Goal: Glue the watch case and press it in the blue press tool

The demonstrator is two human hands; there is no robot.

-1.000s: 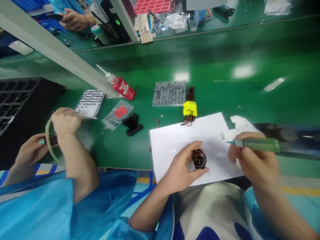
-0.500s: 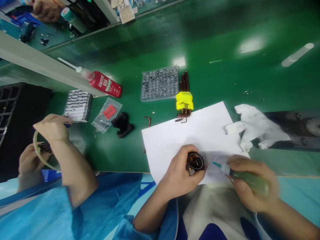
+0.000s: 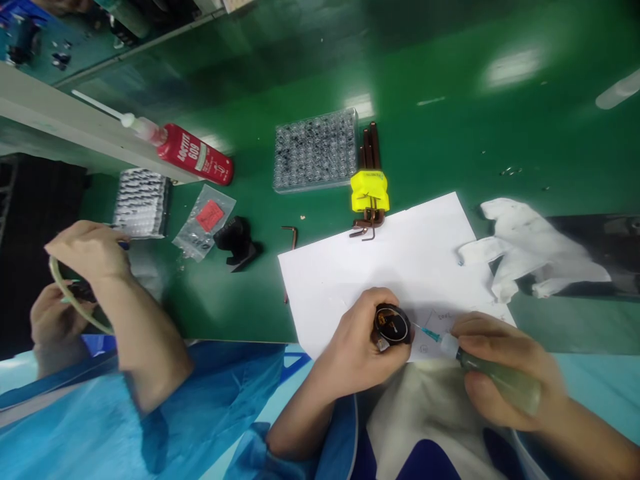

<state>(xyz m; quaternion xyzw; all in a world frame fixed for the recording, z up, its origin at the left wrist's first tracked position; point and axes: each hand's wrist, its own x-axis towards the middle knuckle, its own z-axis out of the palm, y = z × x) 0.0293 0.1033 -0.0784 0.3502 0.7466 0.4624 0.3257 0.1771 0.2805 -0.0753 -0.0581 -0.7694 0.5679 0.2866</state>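
Observation:
My left hand is wrapped round a black cylindrical part with a round, glossy dark end facing up. In my right hand is a greenish dispensing bottle, gripped by its body. Its teal needle tip points left, and the thin needle reaches close to the rim of the black part; whether they touch I cannot tell. Both hands are over the near edge of a white paper sheet, which bears some handwriting beside the needle.
A yellow hex key holder, a clear compartment box and a loose hex key lie ahead. Leftward are a red Loctite bottle, a zip bag and a black part. A co-worker's hands work at far left. A white glove lies right.
The needle has come nearer to the black part as my right hand shifted the bottle slightly. My left hand keeps its hold. The camera view has moved a little.

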